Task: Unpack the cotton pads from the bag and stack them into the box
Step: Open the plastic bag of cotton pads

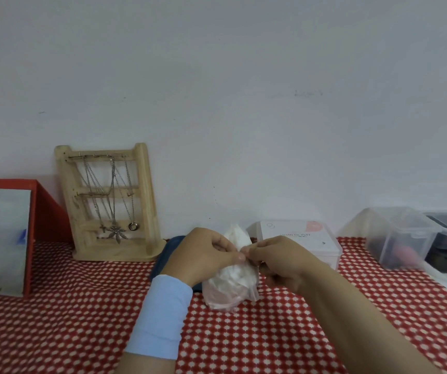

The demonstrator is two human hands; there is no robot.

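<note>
Both hands are on the bag (230,282) of pads, mid-table over the red dotted cloth (82,306). The left hand (203,252) and the right hand (279,261) each pinch the bag's edge, fingertips nearly meeting. The bag's still closed around the white pads. The box (306,238) sits just behind the right hand, by the wall. A wooden necklace stand (109,203) is off to the left.

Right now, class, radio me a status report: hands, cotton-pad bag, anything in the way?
Left hand and right hand both pinch the bag top. Pads inside, none out. Box sits behind hands, nothing between.
</note>
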